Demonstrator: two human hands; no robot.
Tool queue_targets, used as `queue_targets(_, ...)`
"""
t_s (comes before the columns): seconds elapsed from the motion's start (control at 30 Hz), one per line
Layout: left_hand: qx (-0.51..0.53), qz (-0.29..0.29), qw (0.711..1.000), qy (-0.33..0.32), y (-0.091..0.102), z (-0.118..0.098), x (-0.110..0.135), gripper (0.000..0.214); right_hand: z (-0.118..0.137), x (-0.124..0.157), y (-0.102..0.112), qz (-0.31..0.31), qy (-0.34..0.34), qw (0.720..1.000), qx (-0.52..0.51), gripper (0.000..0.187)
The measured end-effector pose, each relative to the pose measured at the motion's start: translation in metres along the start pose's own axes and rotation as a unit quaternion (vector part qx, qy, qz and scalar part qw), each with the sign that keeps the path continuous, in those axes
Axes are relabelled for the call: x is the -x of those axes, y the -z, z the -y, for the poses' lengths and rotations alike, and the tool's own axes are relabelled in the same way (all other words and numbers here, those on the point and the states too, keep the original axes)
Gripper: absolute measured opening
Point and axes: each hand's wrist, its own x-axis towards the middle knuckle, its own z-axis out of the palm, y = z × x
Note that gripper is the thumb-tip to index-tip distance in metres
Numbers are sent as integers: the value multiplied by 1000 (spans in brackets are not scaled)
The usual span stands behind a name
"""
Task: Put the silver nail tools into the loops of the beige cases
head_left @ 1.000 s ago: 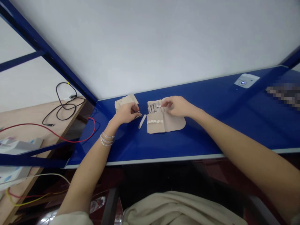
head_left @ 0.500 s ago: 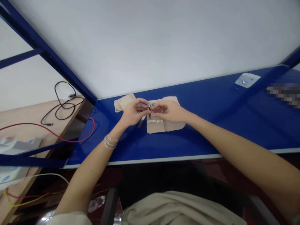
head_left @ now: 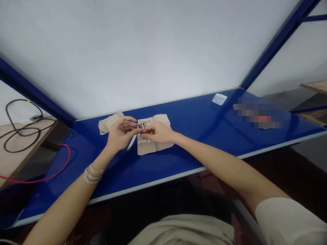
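Note:
A beige tool pouch (head_left: 150, 146) lies open on the blue table (head_left: 194, 143), with small metal tools in its loops. My left hand (head_left: 119, 134) pinches a small metal tool at the pouch's upper left edge. My right hand (head_left: 157, 132) rests on the pouch with fingers curled, its fingertips meeting the left hand's at the tool; what it grips is too small to name. A thin white strip (head_left: 131, 143) lies on the table beside the pouch, under my left hand. Silver bracelets (head_left: 92, 173) circle my left wrist.
A second beige pouch (head_left: 108, 122) lies behind my left hand near the wall. A white round-button device (head_left: 219, 99) sits at the table's far right. Red cable (head_left: 58, 166) and black cable (head_left: 17, 129) run over the wooden bench to the left. Blue frame posts rise at both sides.
My left hand moved from the table beside the strip over to the pouch, meeting my right hand at the tools. The view has swung right, so everything sits further left.

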Motion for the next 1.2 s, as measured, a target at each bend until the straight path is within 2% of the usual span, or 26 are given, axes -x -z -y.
queue_targets(0.2,-8,-2,1000,-14,-4,0,2,44,1,1,-7,-52,21,998,18,20)
queue_targets(0.57,-17,12,1000,-22,-2,-3,1,48,6,4,-14,-89,6,995,32,36)
queue_targets(0.67,-14,19,1000,-12,-1,-5,1,50,7,3,-10,-67,2,998,18,35)
queue_targets(0.83,-2,31,1000,2,1,-5,0,54,7,2,-1,8,20,1000,-1,31)
queue_targets(0.93,20,29,999,24,1,-3,1,53,9,2,1,-6,31,999,12,32)
queue_targets(1.03,27,17,998,57,1,2,0,49,12,3,4,-29,6,999,19,31)
queue_targets(1.2,27,19,997,73,0,8,-1,43,14,3,11,18,-14,1000,5,26)
